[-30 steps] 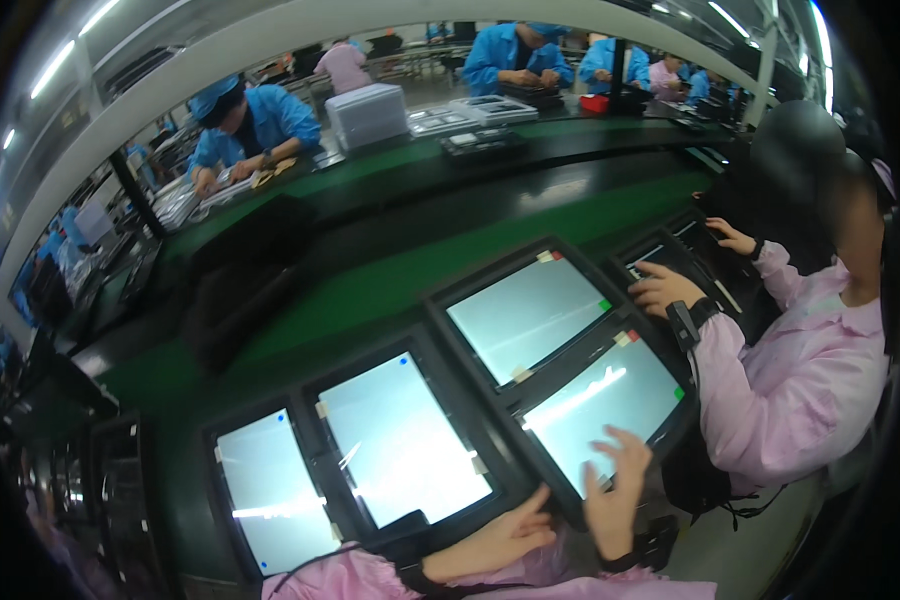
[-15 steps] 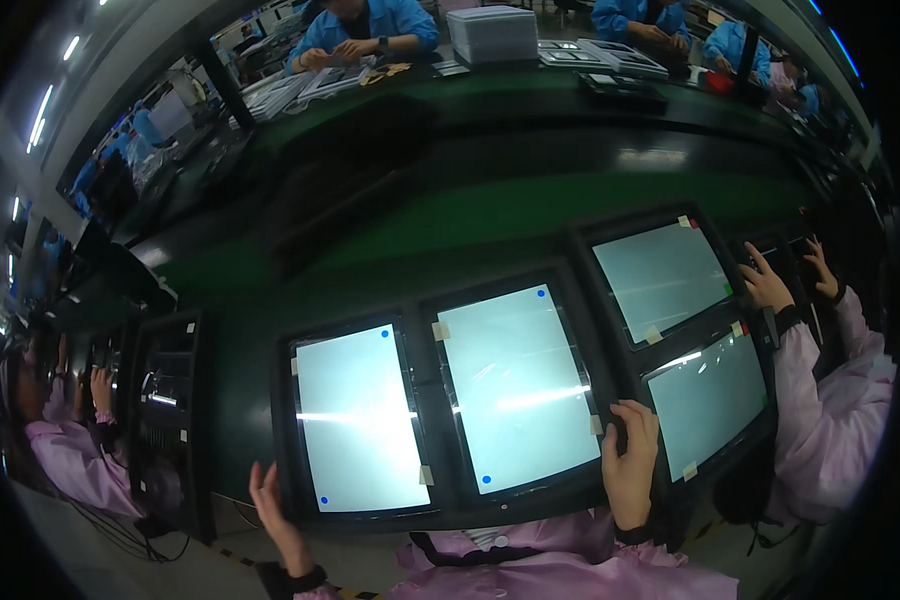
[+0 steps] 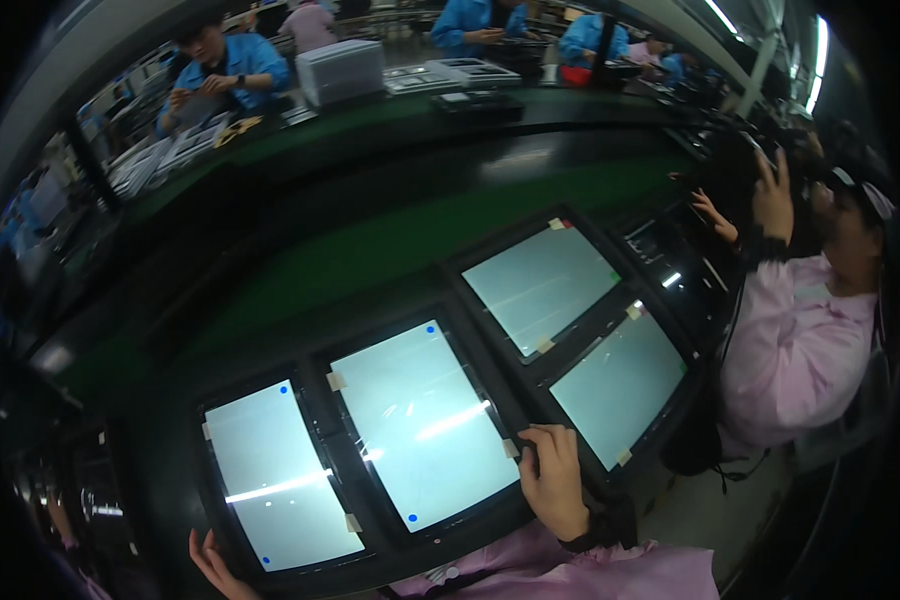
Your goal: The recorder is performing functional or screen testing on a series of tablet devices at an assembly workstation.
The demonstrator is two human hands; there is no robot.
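Two lit screens, the left one and the right one, lie side by side in a black tray before me. Each has blue dots at two corners and pale tape tabs at its sides. My left hand, fingers stretched, is by the tray's near left corner; its lower part is out of view. My right hand is at the tray's right edge, by the right screen's tape tab. Its fingers are loosely bent, the thumb apart, with nothing seen between them. I cannot tell whether it touches the tray.
A second black tray to the right holds two dimmer lit screens, the far one and the near one. A person in pink sits beyond it. Across the green bench are a white stack and people in blue.
My view has swung right, so the trays sit further left in the picture. My right hand's fingers are more bent, beside the right screen's tape tab. The neighbour on the right has raised a hand.
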